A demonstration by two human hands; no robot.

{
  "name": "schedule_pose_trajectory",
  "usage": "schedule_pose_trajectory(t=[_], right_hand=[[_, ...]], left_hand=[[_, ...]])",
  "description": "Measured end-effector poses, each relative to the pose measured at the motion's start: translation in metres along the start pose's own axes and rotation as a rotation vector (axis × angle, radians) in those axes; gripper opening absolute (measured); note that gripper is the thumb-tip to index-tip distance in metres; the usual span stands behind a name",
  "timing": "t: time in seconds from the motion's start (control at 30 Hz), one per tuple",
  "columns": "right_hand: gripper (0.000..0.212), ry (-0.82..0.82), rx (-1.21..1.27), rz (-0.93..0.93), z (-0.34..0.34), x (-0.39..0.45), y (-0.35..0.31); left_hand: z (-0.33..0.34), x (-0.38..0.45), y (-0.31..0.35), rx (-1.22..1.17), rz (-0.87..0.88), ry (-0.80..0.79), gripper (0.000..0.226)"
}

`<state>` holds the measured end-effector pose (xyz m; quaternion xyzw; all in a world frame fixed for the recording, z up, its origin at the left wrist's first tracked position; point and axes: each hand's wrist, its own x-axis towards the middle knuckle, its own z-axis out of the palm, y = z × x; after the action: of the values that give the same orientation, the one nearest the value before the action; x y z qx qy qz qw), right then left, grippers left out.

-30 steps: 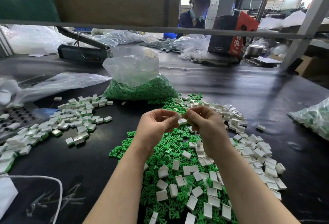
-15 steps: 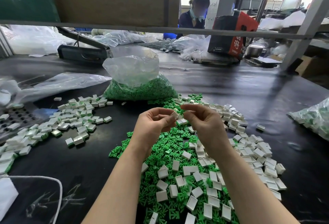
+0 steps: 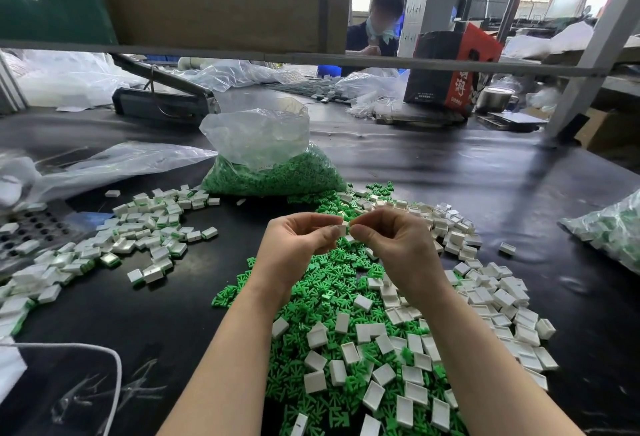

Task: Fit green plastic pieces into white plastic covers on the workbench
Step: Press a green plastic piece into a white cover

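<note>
My left hand (image 3: 298, 248) and my right hand (image 3: 391, 245) meet above the workbench, fingertips pinched together on one small white cover (image 3: 343, 228). Whether a green piece sits inside it is hidden by my fingers. Below my hands lies a heap of loose green pieces (image 3: 332, 283) with empty white covers (image 3: 491, 297) scattered over it and to the right. A pile of covers with green showing at their edges (image 3: 149, 231) lies to the left.
A clear bag of green pieces (image 3: 273, 172) stands behind the heap. Another bag of parts (image 3: 609, 227) lies at the right edge, crumpled plastic (image 3: 114, 165) at the left. A perforated tray (image 3: 31, 227) sits far left. A person sits across the black bench (image 3: 450, 172).
My hands have closed together again on the white cover after the fingers were slightly apart half a second ago. They sit at about the same spot above the heap.
</note>
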<state>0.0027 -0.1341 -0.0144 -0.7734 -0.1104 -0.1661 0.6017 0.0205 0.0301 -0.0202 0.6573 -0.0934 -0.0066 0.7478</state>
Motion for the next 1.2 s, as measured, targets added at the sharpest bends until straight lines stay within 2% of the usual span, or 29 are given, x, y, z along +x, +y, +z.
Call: schedule_pose_trajectory(t=[0.1,0.2,0.27,0.37,0.43,0.53,0.63,0.87,1.2], right_hand=[[0.005,-0.05,-0.001,0.0,-0.001,0.0,0.0],[0.01,-0.137,0.014,0.083,-0.006,0.0,0.005],[0.015,-0.249,-0.05,0.145,-0.009,0.0,0.009],[0.029,-0.364,-0.168,0.134,-0.009,0.0,0.013],[0.03,-0.375,-0.204,0.104,-0.009,0.0,0.013],[0.029,-0.414,-0.218,0.115,-0.01,0.0,0.013],[0.028,-0.465,-0.207,0.149,-0.011,-0.001,0.011],[0.03,-0.539,-0.149,0.216,-0.011,-0.003,0.002],[0.032,-0.594,-0.155,0.257,-0.016,-0.004,-0.001]], left_hand=[[-0.002,0.0,-0.001,0.026,0.023,-0.014,0.014],[-0.003,0.0,0.0,0.049,0.045,-0.038,0.016],[-0.004,0.0,0.001,0.091,0.059,-0.071,0.013],[-0.003,0.0,-0.001,0.244,0.045,-0.134,0.007],[-0.002,0.001,-0.004,0.33,-0.004,-0.197,0.005],[-0.003,-0.001,-0.005,0.438,-0.071,-0.321,0.015],[-0.005,-0.004,-0.004,0.431,-0.101,-0.397,0.024],[-0.006,-0.003,-0.002,0.367,-0.099,-0.44,0.023],[-0.005,-0.002,-0.004,0.456,-0.125,-0.461,0.026]])
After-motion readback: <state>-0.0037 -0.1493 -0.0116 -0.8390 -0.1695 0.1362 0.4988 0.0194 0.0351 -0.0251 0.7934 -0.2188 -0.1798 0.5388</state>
